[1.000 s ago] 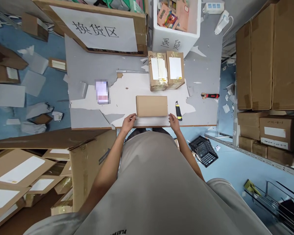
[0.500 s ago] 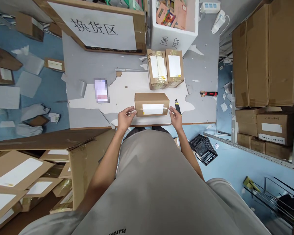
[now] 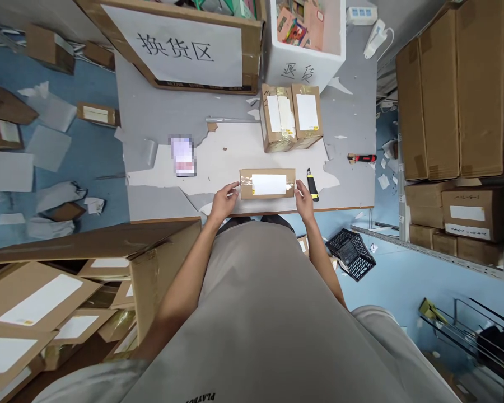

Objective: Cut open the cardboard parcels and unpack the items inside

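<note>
On the worktop (image 3: 163,206), I see a small brown box (image 3: 267,184) between the left hand (image 3: 225,201) and right hand (image 3: 304,200). Both are half open, not gripping; I can't tell if they touch it. Lining it up looks like the step; lifting would need squeezing.

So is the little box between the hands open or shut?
Shut, it looks: the box has a flat top and no raised flaps; its underside is hidden.

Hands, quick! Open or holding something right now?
Left hand: open, at the left end of the box; can't tell if touching.
Right hand: open, at its right end; can't tell if touching.
</note>
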Demonstrator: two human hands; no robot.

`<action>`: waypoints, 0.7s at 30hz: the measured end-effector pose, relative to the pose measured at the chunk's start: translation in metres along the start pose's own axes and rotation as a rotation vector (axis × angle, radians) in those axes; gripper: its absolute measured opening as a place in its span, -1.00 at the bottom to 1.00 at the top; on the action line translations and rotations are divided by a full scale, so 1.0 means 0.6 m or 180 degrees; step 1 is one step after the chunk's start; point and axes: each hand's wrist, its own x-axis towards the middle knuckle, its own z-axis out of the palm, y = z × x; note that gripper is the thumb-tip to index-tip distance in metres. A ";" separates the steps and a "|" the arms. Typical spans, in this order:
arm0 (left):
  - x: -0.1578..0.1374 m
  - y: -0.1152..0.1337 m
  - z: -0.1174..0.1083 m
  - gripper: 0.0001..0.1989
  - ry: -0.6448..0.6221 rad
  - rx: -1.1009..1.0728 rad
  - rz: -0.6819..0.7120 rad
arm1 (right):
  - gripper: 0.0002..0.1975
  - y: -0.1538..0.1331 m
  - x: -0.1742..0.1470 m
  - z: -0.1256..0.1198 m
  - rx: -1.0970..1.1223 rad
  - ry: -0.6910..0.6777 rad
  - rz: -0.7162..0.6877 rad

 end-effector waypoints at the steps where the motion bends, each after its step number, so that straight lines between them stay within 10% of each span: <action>1: 0.003 -0.009 -0.003 -0.49 -0.0035 0.0025 -0.0060 | -0.13 0.007 0.002 0.002 -0.0021 0.0022 0.0095; 21: 0.031 -0.034 0.048 -0.10 -0.0229 -0.0005 -0.0544 | -0.13 0.031 0.026 0.028 -0.0063 -0.0510 0.0700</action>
